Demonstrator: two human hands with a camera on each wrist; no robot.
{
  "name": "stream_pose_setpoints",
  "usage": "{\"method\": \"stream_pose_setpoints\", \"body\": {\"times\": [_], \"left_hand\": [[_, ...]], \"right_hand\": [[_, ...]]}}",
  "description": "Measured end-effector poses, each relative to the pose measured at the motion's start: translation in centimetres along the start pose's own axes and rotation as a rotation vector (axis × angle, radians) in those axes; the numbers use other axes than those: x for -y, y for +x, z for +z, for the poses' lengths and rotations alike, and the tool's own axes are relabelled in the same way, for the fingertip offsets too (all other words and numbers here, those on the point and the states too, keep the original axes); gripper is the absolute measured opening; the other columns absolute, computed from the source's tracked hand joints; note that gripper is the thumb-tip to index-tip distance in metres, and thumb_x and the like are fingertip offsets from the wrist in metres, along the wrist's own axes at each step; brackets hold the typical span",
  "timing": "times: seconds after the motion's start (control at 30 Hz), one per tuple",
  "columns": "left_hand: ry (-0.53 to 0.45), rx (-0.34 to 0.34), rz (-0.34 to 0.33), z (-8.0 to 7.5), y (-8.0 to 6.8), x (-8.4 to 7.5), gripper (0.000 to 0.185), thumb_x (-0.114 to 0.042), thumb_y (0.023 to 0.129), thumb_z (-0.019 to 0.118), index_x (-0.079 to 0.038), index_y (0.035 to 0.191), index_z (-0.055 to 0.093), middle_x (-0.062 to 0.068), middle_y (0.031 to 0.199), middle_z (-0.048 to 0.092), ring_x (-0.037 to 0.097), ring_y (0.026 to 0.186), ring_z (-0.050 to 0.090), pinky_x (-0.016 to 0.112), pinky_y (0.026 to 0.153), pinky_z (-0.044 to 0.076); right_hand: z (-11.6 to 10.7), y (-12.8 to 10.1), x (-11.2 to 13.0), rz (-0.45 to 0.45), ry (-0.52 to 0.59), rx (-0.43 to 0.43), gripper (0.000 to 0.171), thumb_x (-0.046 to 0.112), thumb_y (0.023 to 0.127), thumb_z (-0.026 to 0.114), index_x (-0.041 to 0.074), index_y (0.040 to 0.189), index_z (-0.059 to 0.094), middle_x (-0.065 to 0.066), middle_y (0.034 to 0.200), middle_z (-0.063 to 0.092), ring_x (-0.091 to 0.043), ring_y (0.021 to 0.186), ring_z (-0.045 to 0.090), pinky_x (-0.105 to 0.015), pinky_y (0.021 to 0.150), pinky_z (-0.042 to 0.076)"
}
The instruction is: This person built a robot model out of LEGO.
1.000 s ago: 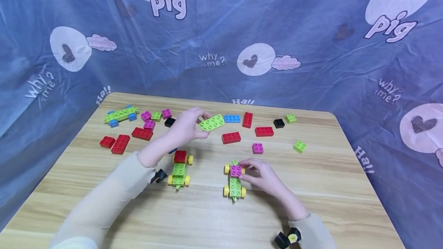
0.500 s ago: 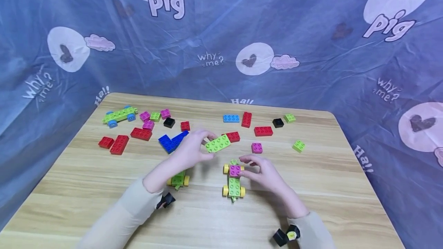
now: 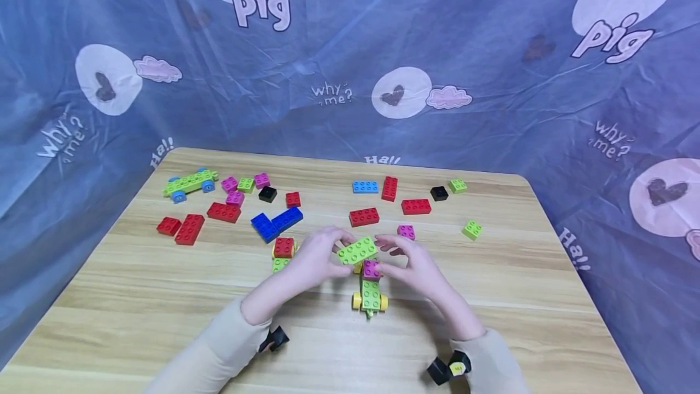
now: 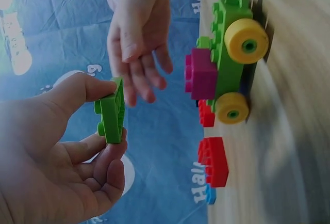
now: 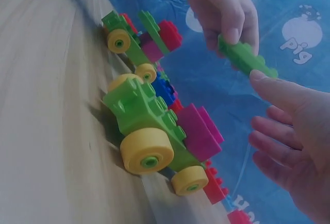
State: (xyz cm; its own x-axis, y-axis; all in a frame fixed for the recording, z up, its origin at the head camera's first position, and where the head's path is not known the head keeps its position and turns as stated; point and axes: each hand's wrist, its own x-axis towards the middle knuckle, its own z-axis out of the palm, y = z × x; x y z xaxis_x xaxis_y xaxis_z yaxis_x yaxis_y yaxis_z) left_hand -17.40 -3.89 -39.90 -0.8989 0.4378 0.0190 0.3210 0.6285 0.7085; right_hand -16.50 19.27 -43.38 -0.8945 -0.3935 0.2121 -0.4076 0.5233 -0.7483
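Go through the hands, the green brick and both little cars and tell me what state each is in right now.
Left hand: pinching the long green brick, in the air.
Right hand: open, empty, beside the brick.
Near car: on its wheels, magenta brick on top.
Far car: red brick on top.

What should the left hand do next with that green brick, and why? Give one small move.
Probably lower the long green brick onto the green car, beside or over the pink block. The left hand pinches the brick just above the car, not yet touching it, and the right hand waits open beside it.
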Motion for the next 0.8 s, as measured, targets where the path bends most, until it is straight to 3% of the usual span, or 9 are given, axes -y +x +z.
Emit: {"method": "stream_pose_setpoints", "body": {"times": [0.3,0.47,0.8], "left_hand": [[-0.001,0.059,0.002,1.0,0.2,0.1,0.049,-0.014,0.075,0.083,-0.005,0.119,0.064,0.009,0.119,0.065,0.023,0.1,0.064,0.039,0.088,0.054],[-0.013,0.073,-0.011,1.4,0.3,0.3,0.05,-0.014,0.074,0.084,-0.007,0.12,0.064,0.008,0.118,0.065,0.021,0.097,0.063,0.038,0.086,0.054],[-0.021,0.094,0.016,1.9,0.2,0.7,0.05,-0.014,0.073,0.084,-0.007,0.119,0.065,0.006,0.116,0.064,0.017,0.091,0.063,0.027,0.077,0.052]], "right_hand": [[0.4,-0.2,0.2,-0.02,0.042,0.023,0.057,0.015,0.082,0.078,-0.001,0.132,0.057,-0.013,0.122,0.067,-0.024,0.101,0.065,-0.039,0.09,0.055],[0.6,-0.1,-0.1,-0.018,0.041,0.021,0.052,0.011,0.083,0.076,-0.003,0.13,0.057,-0.015,0.113,0.07,-0.027,0.101,0.066,-0.041,0.09,0.056],[0.7,-0.3,-0.4,0.018,0.041,0.025,0.044,0.012,0.084,0.076,-0.001,0.123,0.062,-0.012,0.107,0.072,-0.028,0.099,0.066,-0.045,0.09,0.055]]}}
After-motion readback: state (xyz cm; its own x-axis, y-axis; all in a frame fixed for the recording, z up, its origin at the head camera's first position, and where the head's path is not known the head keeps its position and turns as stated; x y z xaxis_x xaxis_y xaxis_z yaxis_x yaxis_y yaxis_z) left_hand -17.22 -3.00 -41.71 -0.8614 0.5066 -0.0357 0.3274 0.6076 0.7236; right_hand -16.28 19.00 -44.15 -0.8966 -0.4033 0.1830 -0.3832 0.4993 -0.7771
